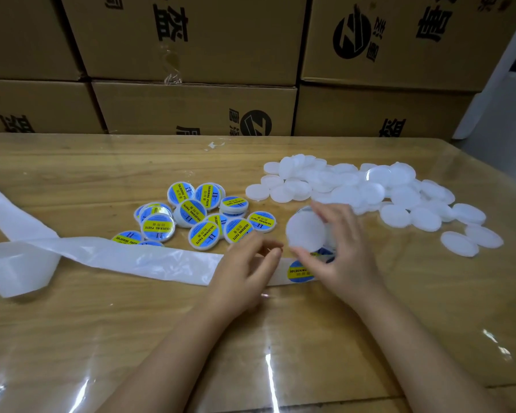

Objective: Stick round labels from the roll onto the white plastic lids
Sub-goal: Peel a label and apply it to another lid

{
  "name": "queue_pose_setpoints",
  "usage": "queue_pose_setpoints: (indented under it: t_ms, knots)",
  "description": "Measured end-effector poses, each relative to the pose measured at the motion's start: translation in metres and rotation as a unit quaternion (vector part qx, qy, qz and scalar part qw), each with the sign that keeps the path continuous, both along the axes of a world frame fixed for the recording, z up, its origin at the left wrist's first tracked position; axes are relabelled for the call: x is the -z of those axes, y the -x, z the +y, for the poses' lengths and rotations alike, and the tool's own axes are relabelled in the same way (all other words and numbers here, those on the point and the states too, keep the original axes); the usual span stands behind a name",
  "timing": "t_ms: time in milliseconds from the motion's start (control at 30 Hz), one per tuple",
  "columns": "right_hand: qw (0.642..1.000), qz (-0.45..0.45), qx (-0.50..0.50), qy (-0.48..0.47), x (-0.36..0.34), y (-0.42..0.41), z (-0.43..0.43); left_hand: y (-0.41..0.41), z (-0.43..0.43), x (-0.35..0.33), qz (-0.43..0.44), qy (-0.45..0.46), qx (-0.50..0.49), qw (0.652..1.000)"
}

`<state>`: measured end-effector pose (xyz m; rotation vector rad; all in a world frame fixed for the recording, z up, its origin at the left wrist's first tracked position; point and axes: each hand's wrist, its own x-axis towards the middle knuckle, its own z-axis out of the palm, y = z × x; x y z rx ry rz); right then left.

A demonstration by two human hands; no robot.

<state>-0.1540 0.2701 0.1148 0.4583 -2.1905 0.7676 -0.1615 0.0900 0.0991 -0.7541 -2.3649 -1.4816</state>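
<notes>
Your forearms [173,353] reach in over the table [72,338]. Your right hand [340,251] grips a blank lid [306,232] by its rim, tilted just above the next label [298,271] on the strip [131,257]. Your left hand [245,269] rests on that strip, fingers curled; whether it pinches anything cannot be told. Pin the strip flat, centre the lid over the label, and press evenly so no edge wrinkles.

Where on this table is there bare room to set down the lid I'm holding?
Bare wood lies near you, between the backing strip and the near edge of the table, and at the far left, between the cardboard boxes and the labelled lids. Crowded: the labelled lids mid-table, the blank lids on the right.
</notes>
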Motion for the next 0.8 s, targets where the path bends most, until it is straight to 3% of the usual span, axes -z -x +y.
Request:
queue_pose_setpoints:
  t_ms: [133,300,400,567,800]
  knots:
    - [0.996,-0.009,-0.052,-0.067,0.007,-0.002,-0.012,0.0,0.001,-0.003,-0.091,-0.11,0.003,0.99]
    - [0.997,-0.037,-0.046,-0.048,0.004,-0.003,-0.01,0.004,-0.001,-0.004,-0.117,-0.115,0.001,0.986]
    - [0.996,-0.071,-0.029,-0.033,-0.002,-0.002,0.0,0.006,-0.002,-0.006,-0.121,-0.143,-0.022,0.982]
    - [0.988,-0.105,0.007,-0.111,-0.004,-0.001,0.016,0.011,-0.008,-0.005,-0.126,-0.167,-0.077,0.975]
    - [0.976,-0.148,0.011,-0.157,0.002,0.001,0.012,0.016,-0.013,0.004,-0.049,-0.099,-0.135,0.985]
